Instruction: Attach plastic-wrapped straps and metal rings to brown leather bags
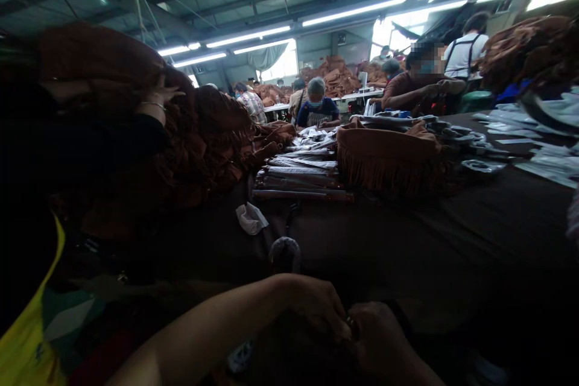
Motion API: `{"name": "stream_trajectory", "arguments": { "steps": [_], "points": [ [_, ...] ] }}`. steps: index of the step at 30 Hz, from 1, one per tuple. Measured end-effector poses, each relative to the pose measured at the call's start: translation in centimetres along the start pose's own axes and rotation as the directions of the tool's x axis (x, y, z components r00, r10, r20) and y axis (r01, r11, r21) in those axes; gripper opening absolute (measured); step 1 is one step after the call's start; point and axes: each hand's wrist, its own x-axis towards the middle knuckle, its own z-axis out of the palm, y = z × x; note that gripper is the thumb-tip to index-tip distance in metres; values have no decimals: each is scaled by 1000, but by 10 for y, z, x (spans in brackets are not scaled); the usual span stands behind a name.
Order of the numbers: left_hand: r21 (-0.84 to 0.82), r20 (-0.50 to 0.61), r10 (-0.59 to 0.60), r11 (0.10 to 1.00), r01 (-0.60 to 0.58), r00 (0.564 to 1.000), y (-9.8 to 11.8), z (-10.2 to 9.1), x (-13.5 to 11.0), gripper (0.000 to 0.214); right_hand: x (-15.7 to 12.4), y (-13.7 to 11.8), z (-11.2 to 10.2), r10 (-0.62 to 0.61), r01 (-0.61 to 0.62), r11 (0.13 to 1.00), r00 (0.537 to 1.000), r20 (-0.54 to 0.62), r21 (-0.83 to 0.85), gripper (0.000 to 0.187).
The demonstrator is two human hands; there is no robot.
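My left hand (316,307) reaches in from the lower left, and my right hand (377,338) sits close beside it at the bottom of the view. Their fingers meet at a small metal fitting (351,327) on a dark piece of material (289,353), which is mostly lost in shadow. A small white tag (239,356) shows on that material. Just beyond my hands stands a grey looped handle (284,254), and a crumpled white cloth (251,218) lies farther up the table.
The long dark-covered table (429,235) holds flat strapped packets (296,175), a fringed brown suede bag (389,157), and metal-fitted straps (479,166). A co-worker's hand (158,95) rests on a brown suede pile (108,60) at left. Several people work beyond.
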Motion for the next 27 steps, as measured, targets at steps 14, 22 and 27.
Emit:
{"name": "stream_trajectory", "arguments": {
  "steps": [14,22,27],
  "points": [
    [177,-90,64,983,-47,994,25,6,0,40,10,14,-6,110,-125,978,989,94,167,25],
    [193,327,-56,981,-9,943,23,-22,18,45,-1,0,-16,41,-56,994,987,153,96,29],
    [203,175,-31,979,-5,984,31,-23,16,44,2,0,-14,79,-86,994,991,107,62,33]
  ]
}}
